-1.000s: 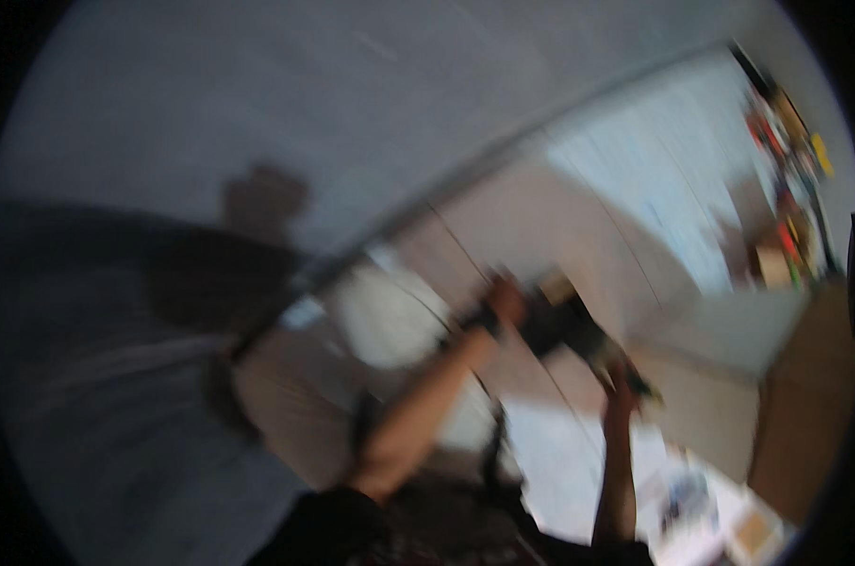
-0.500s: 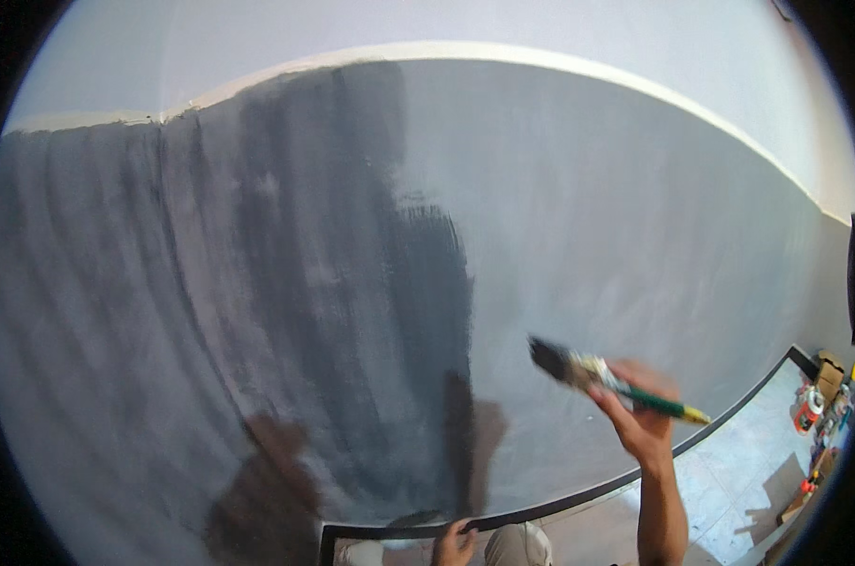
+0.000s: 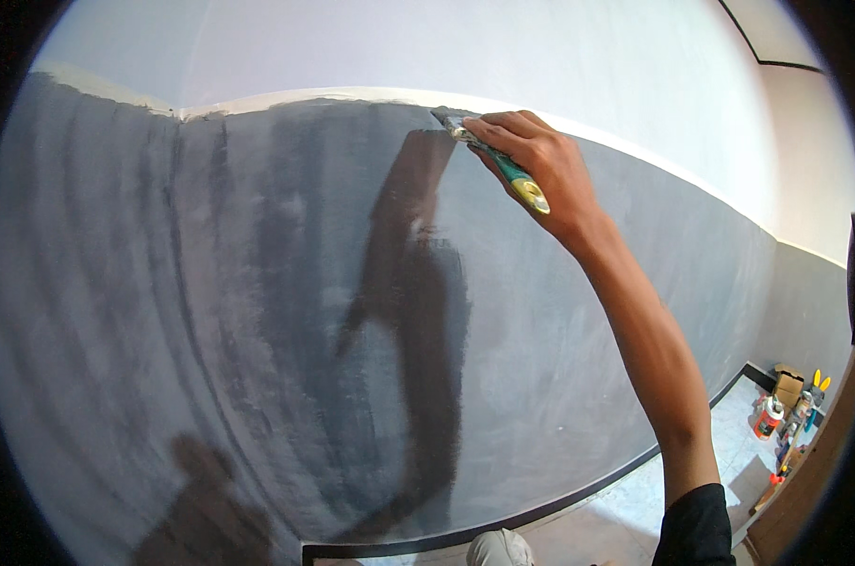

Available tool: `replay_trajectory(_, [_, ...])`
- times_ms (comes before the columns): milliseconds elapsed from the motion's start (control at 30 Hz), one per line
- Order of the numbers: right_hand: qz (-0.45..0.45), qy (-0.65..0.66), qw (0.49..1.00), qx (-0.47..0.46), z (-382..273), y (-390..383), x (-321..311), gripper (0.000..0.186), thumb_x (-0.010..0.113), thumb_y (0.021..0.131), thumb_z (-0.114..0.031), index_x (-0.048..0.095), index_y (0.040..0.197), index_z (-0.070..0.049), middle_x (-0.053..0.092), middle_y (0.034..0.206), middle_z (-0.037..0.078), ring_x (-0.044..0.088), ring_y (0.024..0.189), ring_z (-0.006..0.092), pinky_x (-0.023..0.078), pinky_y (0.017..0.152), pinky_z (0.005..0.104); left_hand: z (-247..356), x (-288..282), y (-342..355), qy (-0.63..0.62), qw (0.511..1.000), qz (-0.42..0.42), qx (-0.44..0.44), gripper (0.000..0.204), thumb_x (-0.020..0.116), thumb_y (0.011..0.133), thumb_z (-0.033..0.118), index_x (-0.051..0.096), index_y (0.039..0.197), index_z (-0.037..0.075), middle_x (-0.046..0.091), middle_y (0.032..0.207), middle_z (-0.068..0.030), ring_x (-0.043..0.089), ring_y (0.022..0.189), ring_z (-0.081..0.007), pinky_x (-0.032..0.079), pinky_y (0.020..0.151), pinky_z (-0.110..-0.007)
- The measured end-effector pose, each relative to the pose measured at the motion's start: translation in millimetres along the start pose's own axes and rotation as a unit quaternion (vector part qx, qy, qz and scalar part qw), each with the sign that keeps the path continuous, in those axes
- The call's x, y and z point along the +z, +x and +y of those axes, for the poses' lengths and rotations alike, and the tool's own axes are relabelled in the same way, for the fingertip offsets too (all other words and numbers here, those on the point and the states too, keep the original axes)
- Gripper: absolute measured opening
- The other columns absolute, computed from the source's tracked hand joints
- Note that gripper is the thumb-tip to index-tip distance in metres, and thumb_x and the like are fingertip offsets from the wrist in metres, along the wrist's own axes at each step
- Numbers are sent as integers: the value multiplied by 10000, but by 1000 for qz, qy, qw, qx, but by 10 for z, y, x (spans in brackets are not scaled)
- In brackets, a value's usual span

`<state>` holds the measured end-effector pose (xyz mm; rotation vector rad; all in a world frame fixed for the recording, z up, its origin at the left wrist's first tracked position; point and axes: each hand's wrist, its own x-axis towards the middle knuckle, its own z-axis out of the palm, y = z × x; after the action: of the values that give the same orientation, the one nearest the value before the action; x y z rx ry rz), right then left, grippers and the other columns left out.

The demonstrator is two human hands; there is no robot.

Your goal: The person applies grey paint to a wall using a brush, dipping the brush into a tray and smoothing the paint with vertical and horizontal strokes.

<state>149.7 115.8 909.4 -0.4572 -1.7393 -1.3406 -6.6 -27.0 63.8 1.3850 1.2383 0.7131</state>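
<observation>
R hand [image 3: 543,162]: fingers clamped on brush [image 3: 509,170], bristles right by white strip [image 3: 352,93] on grey wall [image 3: 578,311]; darker paint [image 3: 314,198] to L. Bottle [image 3: 769,420] + box [image 3: 788,386] far R. L fingers: can't tell.

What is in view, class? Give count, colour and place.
Paintbrush: one, green and yellow, in right hand
Walls: several, grey below, white above
Band: one, cream, between grey and white
Baseboard: one, black, wall's foot
Floor: one, pale, lower right
Box: one, brown, lower right
Container: one, red and white, beside box
Clutter: uncounted, mixed, near box
Panel: one, brown, right edge
Shadows: several, dark, on walls
Knee: one, pale trousers, lower edge
Right arm: one, black sleeve, right side
Right hand: one, bare, upper centre
</observation>
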Motion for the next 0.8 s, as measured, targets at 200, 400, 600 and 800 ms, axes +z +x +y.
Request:
replay_trajectory(200, [-7,-34,999,-7,-65,132,87,523,747,811,35,692,1300,-140,727,1190,85,684,1048,262,587,924,376,-163,253,14,-280,951,54,-117,603,593,962,475,527,1394,60,618,1215,-131,608,1047,-280,525,913,-463])
replay_trajectory(400, [-127,4,992,14,-223,-52,113,477,756,793,39,717,1249,-94,729,1153,112,691,1023,269,580,891,376,-26,145,109,-152,980,42,-121,643,596,945,510,543,1381,41,633,1212,-159,619,1067,-297,530,907,-447])
replay_trajectory(600, [-208,244,947,-4,-543,-484,-187,230,799,831,-72,791,1061,-64,768,901,106,725,719,246,589,649,340,-3,12,130,-3,994,44,-102,556,652,941,353,548,1380,28,657,1201,-180,649,1062,-291,543,911,-398])
replay_trajectory(800, [-196,252,947,-27,-147,-347,212,220,787,882,-162,770,1045,-16,772,933,143,736,737,219,611,636,337,-12,31,84,60,992,37,-106,502,707,937,196,553,1379,15,680,1191,-201,680,1057,-284,556,915,-350])
